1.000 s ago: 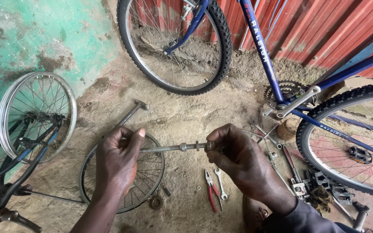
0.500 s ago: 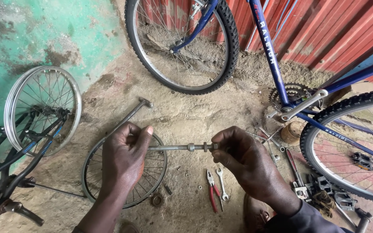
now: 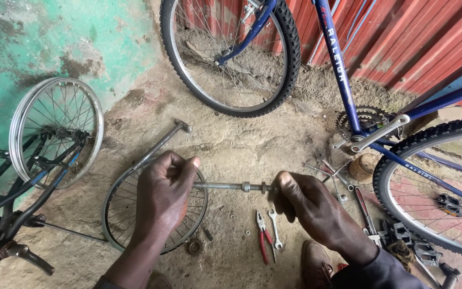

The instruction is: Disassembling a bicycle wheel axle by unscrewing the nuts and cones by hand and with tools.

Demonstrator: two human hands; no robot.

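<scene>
Axle: a threaded steel axle [image 3: 236, 187] with nuts near its right end, held level between both hands above the dirt floor [image 3: 231, 144].
Left hand: the left hand [image 3: 161, 195] has its grip closed round the axle's left end, thumb on top.
Right hand: the right hand [image 3: 308, 206] has its grip pinched tight on the right end, just past the nuts.
Doing it well: I judge that one hand should hold the axle steady while the other turns, keeping it level so nothing drops into the dirt.
Below: a small spoked rim [image 3: 153, 211] lies flat under the left hand.
Nearby tools: red-handled pliers [image 3: 263, 235] and a small spanner [image 3: 275, 229] lie just beside each other on the floor.
Around: a blue bicycle [image 3: 343, 75] stands ahead and to the right; a silver wheel [image 3: 54, 131] leans at left.
</scene>
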